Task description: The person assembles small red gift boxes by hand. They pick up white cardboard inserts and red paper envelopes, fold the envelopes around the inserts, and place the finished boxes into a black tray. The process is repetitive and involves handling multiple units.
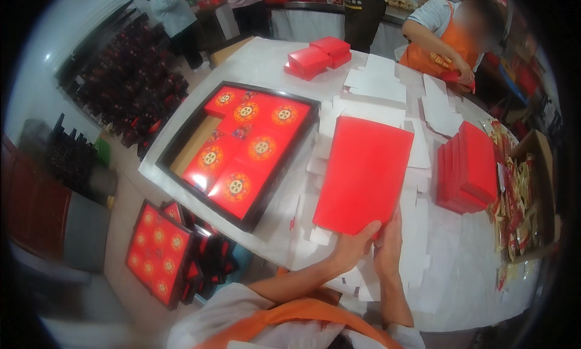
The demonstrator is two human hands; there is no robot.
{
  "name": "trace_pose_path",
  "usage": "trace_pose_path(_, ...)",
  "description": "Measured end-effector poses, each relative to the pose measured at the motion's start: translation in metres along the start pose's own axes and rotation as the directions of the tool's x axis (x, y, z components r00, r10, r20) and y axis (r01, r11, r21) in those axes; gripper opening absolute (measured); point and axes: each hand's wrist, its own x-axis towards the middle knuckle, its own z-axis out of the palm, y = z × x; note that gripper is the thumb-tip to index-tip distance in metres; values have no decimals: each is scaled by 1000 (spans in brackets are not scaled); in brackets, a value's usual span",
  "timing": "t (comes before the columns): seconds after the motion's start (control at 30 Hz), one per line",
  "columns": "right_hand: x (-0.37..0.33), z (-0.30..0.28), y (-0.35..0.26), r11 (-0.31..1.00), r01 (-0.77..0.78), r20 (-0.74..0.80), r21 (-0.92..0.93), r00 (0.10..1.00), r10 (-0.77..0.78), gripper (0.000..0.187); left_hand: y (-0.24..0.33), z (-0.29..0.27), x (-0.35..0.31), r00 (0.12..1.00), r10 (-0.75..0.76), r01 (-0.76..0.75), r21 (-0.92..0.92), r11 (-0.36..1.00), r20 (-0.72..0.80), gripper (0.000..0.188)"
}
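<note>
A red cardboard carton (364, 173) lies in front of me over the white cardboard blanks, its plain red face up. My left hand (356, 247) grips its near edge, fingers bent around the cardboard. Close beside it, my right hand (389, 245) holds the near right corner, thumb and fingers pressed together there; part of its grip is hidden. Under and around the carton spread flat white cardboard blanks (378, 86). To the left is a black-rimmed tray (266, 207) with several red boxes (261, 148) bearing round gold emblems; its brown bottom shows along the left side.
Folded red cartons (469, 167) are stacked at the right, next to a cardboard box (548, 198) of wrapped packets (514, 210). More red cartons (318, 57) lie at the far edge. Filled trays (158, 252) are piled below left. A co-worker (439, 37) handles something red across the table.
</note>
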Motion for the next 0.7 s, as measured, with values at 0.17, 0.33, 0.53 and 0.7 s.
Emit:
trace_pose_path(0.17,1,1,-8,966,-128,23,225,992,126,51,-7,-4,0,992,125,-125,-63,990,0,29)
trace_pose_path(0.33,-1,2,-7,951,-198,11,236,979,202,50,-8,-7,1,996,82,-81,-34,996,25,24)
trace_pose_path(0.53,1,-1,7,977,-151,9,152,988,152,51,-12,-8,3,993,113,-114,45,992,24,18)
trace_pose_path(0.7,0,2,18,991,-122,-63,-55,991,119,52,-16,-7,4,983,182,-182,54,982,13,16)
